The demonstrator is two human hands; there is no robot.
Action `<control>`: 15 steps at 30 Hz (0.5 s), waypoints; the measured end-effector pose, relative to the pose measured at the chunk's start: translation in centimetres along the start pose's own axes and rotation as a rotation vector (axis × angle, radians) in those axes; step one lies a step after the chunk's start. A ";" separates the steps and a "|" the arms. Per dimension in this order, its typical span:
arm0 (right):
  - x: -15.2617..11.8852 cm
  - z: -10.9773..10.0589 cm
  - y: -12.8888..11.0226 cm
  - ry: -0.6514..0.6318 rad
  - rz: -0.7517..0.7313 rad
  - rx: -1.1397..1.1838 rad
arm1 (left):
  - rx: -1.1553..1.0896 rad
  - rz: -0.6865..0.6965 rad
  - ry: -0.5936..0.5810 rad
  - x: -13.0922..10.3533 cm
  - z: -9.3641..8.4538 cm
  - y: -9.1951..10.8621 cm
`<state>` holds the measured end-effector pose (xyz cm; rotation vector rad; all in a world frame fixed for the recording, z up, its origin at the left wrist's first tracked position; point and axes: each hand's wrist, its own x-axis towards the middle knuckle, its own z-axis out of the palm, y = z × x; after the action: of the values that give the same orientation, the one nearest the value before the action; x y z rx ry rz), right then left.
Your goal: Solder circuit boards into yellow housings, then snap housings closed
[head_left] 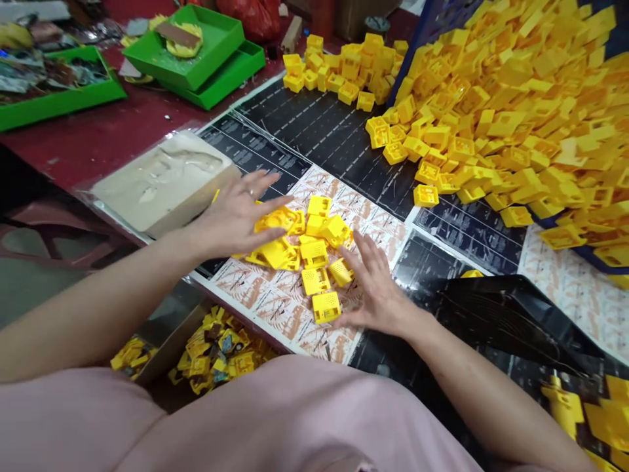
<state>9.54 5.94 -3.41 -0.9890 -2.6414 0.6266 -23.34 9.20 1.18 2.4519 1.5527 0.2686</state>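
My left hand [239,213], fingers spread, hovers over or rests on a cluster of yellow plastic parts [278,252]; I cannot tell whether it touches them. Right of that cluster lie several small yellow plastic boxes [314,254], some with a pattern of tiny holes. My right hand [374,288] stands at their right side with its fingers apart. Its thumb is close to the nearest perforated yellow box [326,307]. All these pieces lie on a patterned sheet [255,292] at the table's front edge.
A big heap of yellow boxes [491,131] spills from a blue crate [417,39] at right. A black tray [511,314] stands near my right forearm. At left are a beige block [162,177] and green trays [206,49]. Below the edge, a carton holds yellow parts [216,351].
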 end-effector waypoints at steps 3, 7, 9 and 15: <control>-0.2 0.9 0.0 -0.107 -0.024 -0.053 | 0.050 0.054 -0.006 -4.3 3.3 0.6; 4.9 2.2 0.4 -0.084 -0.041 -0.106 | 0.038 0.012 0.080 -4.6 6.1 0.4; 7.9 2.7 0.8 -0.043 -0.060 -0.116 | -0.013 -0.021 0.120 -3.1 5.8 -0.4; 12.3 3.8 2.8 0.207 -0.132 -0.044 | -0.097 -0.187 0.097 -3.8 0.4 -0.7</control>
<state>0.58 14.92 -7.07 -0.8336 -2.5211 0.4153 -25.49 6.02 0.50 2.2325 1.7518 0.4243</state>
